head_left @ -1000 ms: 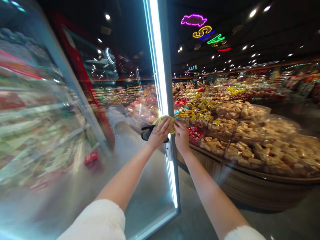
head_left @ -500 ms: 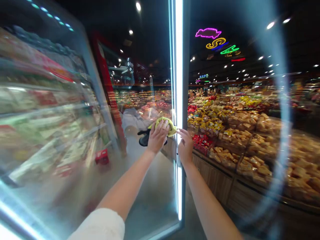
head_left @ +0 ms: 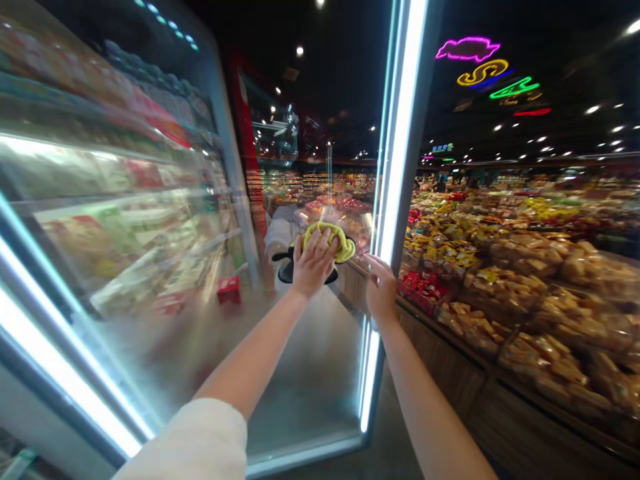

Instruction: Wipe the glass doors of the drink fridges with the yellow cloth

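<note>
My left hand presses a bunched yellow-green cloth against the glass door. Its fingers lie over the cloth. My right hand is at the lit edge frame of the door, fingers curled around it to the right of the cloth. Behind the cloth and my left hand a dark shape shows at the glass; what it is cannot be made out.
Blurred cooler shelves with packages fill the left side. A red box shows near them. On the right, a wooden counter holds heaps of wrapped goods. Neon signs hang above.
The view has turned, so the door frame and the counter appear farther right. My left hand and the cloth are slightly farther from the door's edge and my right hand.
</note>
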The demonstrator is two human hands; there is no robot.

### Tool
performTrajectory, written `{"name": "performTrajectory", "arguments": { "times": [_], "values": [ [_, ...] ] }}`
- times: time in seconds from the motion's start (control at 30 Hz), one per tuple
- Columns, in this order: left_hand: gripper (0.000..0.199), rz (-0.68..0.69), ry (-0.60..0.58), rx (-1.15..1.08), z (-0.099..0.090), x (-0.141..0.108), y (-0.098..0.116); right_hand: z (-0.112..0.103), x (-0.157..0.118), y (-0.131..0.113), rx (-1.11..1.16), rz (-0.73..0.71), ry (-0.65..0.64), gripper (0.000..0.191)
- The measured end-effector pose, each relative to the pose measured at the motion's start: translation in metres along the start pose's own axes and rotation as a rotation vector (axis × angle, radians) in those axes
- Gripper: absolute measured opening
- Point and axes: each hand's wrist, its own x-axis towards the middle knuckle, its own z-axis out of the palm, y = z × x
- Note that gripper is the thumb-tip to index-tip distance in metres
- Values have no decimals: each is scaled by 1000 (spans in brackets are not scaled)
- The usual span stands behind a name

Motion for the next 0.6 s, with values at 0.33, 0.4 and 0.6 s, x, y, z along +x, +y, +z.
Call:
{"name": "performTrajectory", "arguments": {
  "times": [0.33, 0.4, 0.6],
  "values": [
    [47, -4, -96, 7, -32, -59, -55, 17, -9, -6, -82, -164, -176, 61],
    [55, -194, -11, 64, -36, -61, -67, 18, -10, -7, -90, -172, -177, 62],
    [51, -188, -67, 84, -13, -124, -13, 34, -26, -13, -119, -297, -295, 61]
  ]
}}
